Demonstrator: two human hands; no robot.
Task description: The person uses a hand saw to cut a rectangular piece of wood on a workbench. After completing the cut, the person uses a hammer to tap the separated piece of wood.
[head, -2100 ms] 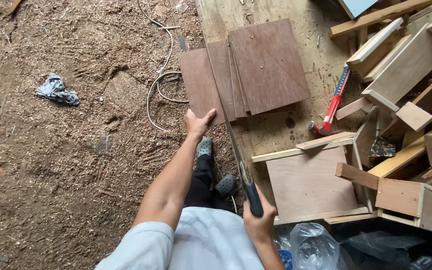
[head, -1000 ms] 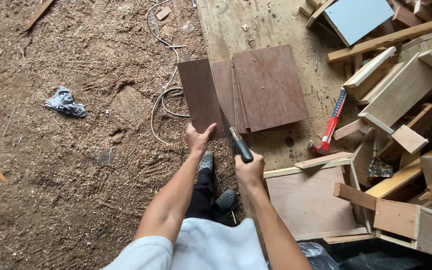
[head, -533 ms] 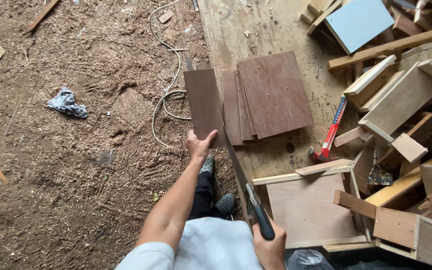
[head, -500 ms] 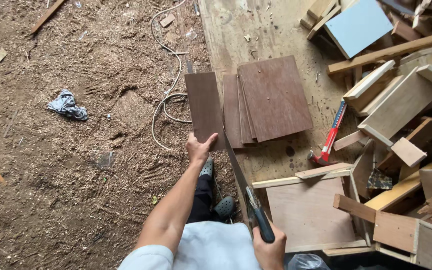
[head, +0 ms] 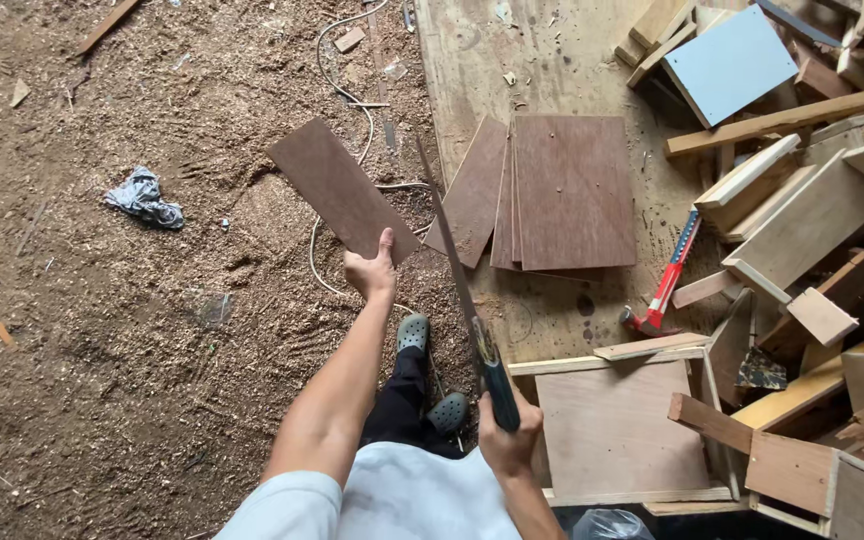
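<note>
- A crumpled grey rag (head: 142, 199) lay on the sawdust-covered floor (head: 102, 380), well out to the left of both hands.
- A thin brown plywood panel (head: 340, 190) was held clear of the floor, tilted away up and to the left of the grip, with only its near corner caught in the fingers.
- The left hand (head: 372, 272) was clamped on that corner at the end of an outstretched arm, thumb on top and fingers wrapped beneath.
- A pale cable (head: 337, 80) looped across the sawdust beyond the panel, partly hidden behind it.
- Two grey clogs (head: 430, 372) showed on the person's feet, below the left hand and just left of the right.
- A handsaw (head: 457, 275) ran as a long narrow blade up and away from the right fist, its tip passing between the held panel and the stacked boards.
- The right hand (head: 508, 440) was curled tight round the saw's dark handle, close to the body.
- A stack of brown plywood boards (head: 567, 190) rested on a worn plywood sheet (head: 472, 60) on the floor, just right of the saw blade and above the right hand.
- A shallow wooden frame (head: 617, 430) lay right beside the right hand.
- A red-handled hammer (head: 664, 285) lay on the sheet, up and to the right of the saw grip.
- A heap of timber offcuts (head: 812, 220) and a light blue panel (head: 730, 62) filled the far right, well apart from both hands.
</note>
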